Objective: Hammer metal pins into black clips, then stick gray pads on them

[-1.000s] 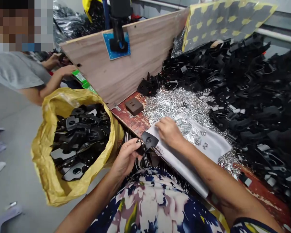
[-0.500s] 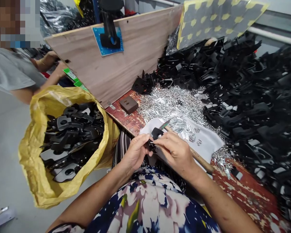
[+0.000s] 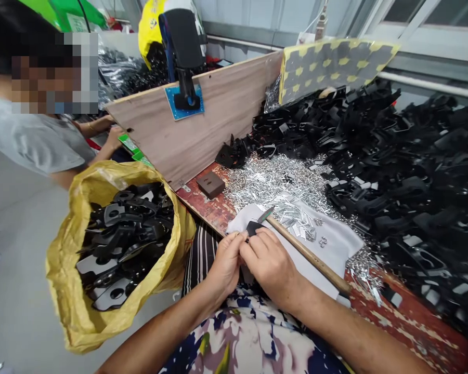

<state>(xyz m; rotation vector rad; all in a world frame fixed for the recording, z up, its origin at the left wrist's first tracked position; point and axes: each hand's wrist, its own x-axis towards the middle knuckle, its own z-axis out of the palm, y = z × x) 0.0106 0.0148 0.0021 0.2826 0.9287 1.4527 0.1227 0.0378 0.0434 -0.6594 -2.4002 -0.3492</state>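
Observation:
Close in front of my body, my left hand pinches a small black plastic part, its fingers closed round the near end. My right hand presses against the same part from the other side, fingers curled and touching the left fingertips. Most of the part is covered by the hands, and anything small between the fingers is hidden. Just beyond it lies a hammer with a wooden handle, its pointed metal head next to the part. Under the hammer spreads a white cloth with some short metal pins on it.
A heap of silvery metal pins covers the red bench. Black plastic parts pile up at right. A brown block sits near a wooden partition. At left stand a yellow sack of parts and a co-worker.
My right hand has closed in on the part and now hides more of it. The view has tilted up, so the surroundings sit lower and more of the co-worker shows.

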